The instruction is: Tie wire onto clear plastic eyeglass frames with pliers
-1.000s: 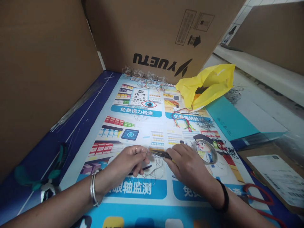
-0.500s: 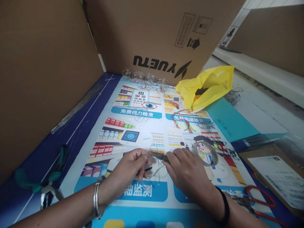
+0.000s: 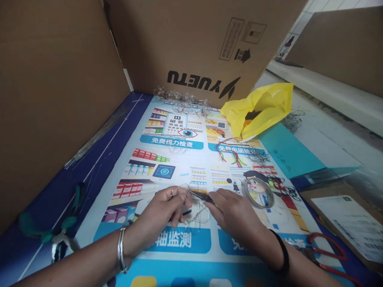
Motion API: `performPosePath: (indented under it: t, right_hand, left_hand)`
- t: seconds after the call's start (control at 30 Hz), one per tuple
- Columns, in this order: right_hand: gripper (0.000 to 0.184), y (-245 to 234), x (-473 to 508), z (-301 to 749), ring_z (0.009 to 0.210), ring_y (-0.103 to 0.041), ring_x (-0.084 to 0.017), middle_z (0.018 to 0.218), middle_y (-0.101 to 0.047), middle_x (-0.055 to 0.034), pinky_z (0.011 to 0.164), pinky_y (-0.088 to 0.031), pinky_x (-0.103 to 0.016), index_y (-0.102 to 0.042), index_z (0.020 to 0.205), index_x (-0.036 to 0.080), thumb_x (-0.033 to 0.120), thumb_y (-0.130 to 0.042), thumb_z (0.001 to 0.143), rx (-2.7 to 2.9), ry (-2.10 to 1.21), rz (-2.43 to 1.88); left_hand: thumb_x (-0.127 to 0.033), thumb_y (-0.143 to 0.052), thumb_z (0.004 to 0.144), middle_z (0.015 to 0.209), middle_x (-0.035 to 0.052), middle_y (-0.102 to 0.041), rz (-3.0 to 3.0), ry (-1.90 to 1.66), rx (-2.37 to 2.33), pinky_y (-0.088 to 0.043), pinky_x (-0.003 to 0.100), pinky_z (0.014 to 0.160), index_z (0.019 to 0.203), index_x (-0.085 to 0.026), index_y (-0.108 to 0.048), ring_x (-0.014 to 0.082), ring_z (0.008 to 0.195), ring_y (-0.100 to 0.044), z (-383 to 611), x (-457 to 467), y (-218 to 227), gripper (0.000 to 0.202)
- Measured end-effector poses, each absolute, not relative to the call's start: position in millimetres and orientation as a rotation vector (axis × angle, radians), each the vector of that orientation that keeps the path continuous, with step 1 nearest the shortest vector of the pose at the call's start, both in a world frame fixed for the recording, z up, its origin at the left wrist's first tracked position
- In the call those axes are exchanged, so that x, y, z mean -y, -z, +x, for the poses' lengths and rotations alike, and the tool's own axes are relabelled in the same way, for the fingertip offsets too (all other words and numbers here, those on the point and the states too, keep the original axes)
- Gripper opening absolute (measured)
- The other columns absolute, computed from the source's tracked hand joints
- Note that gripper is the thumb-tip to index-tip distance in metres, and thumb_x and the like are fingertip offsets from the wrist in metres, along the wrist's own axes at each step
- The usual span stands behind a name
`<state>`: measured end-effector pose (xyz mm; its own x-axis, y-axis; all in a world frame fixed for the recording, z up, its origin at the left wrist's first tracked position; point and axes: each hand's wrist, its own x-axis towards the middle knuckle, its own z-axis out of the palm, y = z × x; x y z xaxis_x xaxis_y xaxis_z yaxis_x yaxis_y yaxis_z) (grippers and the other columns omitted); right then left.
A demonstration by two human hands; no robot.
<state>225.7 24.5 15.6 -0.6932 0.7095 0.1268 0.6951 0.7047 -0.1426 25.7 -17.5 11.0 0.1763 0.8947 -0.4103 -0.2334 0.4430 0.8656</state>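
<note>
My left hand (image 3: 167,205), with a silver bangle at the wrist, pinches a thin wire (image 3: 199,217) that loops and tangles below the fingers. My right hand (image 3: 235,207), a black band on its wrist, is wrapped round a pair of pliers (image 3: 201,195). The narrow jaws point left and reach the wire at my left fingertips. Whether the jaws grip the wire is too small to tell. The pliers' handles are mostly hidden in my right palm. Both hands are above a printed poster (image 3: 185,175) with shelf pictures and Chinese text.
Cardboard walls (image 3: 191,44) stand behind and left. Green-handled pliers (image 3: 64,227) and straight wires (image 3: 92,143) lie left. At right are a tape roll (image 3: 271,199), black-and-red loops (image 3: 284,186), red-handled scissors (image 3: 329,253) and a yellow bag (image 3: 269,103). Bent wire pieces (image 3: 179,97) line the back.
The pliers and my right hand have shifted and turned slightly at the wire. My left hand keeps its pinch in nearly the same place.
</note>
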Motion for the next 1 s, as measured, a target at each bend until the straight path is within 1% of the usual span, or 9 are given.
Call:
performPosePath:
  t: [0.07,0.13,0.27,0.37,0.53,0.67,0.73,0.83,1.0]
  right_hand:
    - [0.024,-16,-25,226,0.066,-0.054,-0.016,0.073,-0.06,-0.0049,0.056,-0.032,-0.026,-0.056,0.081,0.017,0.031,-0.04,0.092,2.737,-0.145,-1.143]
    - [0.025,-16,-25,226,0.067,-0.054,-0.016,0.073,-0.059,-0.0052,0.056,-0.032,-0.026,-0.056,0.081,0.017,0.032,-0.039,0.092,2.737,-0.148,-1.147]
    - [0.021,-17,-24,225,0.071,-0.053,-0.018,0.076,-0.059,-0.0061,0.06,-0.034,-0.027,-0.056,0.083,0.017,0.031,-0.042,0.09,2.739,-0.113,-1.154]
    - [0.017,-17,-22,224,0.074,-0.052,-0.02,0.077,-0.059,-0.0069,0.063,-0.034,-0.03,-0.057,0.085,0.016,0.029,-0.045,0.089,2.731,-0.005,-1.138]
    - [0.015,-20,-17,220,0.071,-0.049,-0.021,0.075,-0.057,-0.0066,0.062,-0.032,-0.032,-0.057,0.084,0.017,0.028,-0.049,0.087,2.719,0.217,-1.137]
    - [0.016,-23,-11,217,0.071,-0.048,-0.021,0.075,-0.056,-0.0076,0.062,-0.031,-0.034,-0.059,0.09,0.016,0.027,-0.048,0.088,2.738,0.372,-1.147]
    - [0.016,-22,-7,215,0.071,-0.048,-0.022,0.076,-0.056,-0.0086,0.062,-0.031,-0.035,-0.059,0.095,0.014,0.024,-0.05,0.086,2.761,0.447,-1.153]
    - [0.022,-19,-3,214,0.073,-0.048,-0.023,0.078,-0.056,-0.0097,0.063,-0.032,-0.036,-0.058,0.102,0.012,0.02,-0.054,0.082,2.799,0.535,-1.176]
    - [0.025,-16,2,212,0.073,-0.047,-0.022,0.078,-0.054,-0.0081,0.063,-0.032,-0.036,-0.057,0.104,0.013,0.021,-0.056,0.081,2.787,0.651,-1.219]
  left_hand:
    - [-0.034,-0.051,0.086,0.039,-0.0077,-0.044,0.743,-0.909,-1.109,-0.047,0.024,0.057,0.074,-0.016,-0.058,0.0055,0.036,-0.036,26,17,-11,0.023]
    - [-0.035,-0.052,0.085,0.04,-0.0074,-0.046,0.735,-0.913,-1.114,-0.048,0.025,0.057,0.075,-0.016,-0.058,0.0057,0.036,-0.036,26,17,-12,0.022]
    - [-0.035,-0.052,0.085,0.042,-0.0076,-0.048,0.74,-0.913,-1.135,-0.048,0.025,0.056,0.075,-0.016,-0.056,0.0055,0.036,-0.037,27,17,-13,0.021]
    - [-0.033,-0.05,0.086,0.04,-0.0082,-0.046,0.753,-0.912,-1.153,-0.048,0.024,0.056,0.075,-0.016,-0.056,0.0054,0.036,-0.037,28,17,-12,0.02]
    - [-0.034,-0.048,0.087,0.039,-0.0081,-0.046,0.773,-0.905,-1.189,-0.047,0.024,0.057,0.075,-0.017,-0.054,0.0063,0.037,-0.038,29,17,-11,0.022]
    - [-0.032,-0.048,0.087,0.037,-0.0083,-0.043,0.786,-0.908,-1.25,-0.046,0.024,0.057,0.073,-0.018,-0.052,0.0071,0.037,-0.04,32,18,-11,0.02]
    - [-0.03,-0.047,0.086,0.036,-0.0082,-0.042,0.8,-0.903,-1.279,-0.046,0.024,0.058,0.072,-0.018,-0.052,0.0078,0.038,-0.041,33,18,-11,0.019]
    - [-0.029,-0.046,0.086,0.036,-0.0081,-0.042,0.826,-0.891,-1.311,-0.046,0.024,0.057,0.073,-0.019,-0.051,0.0087,0.039,-0.043,34,20,-11,0.018]
    - [-0.028,-0.044,0.086,0.037,-0.0072,-0.044,0.859,-0.912,-1.342,-0.044,0.024,0.056,0.074,-0.019,-0.052,0.0097,0.041,-0.044,35,21,-12,0.017]
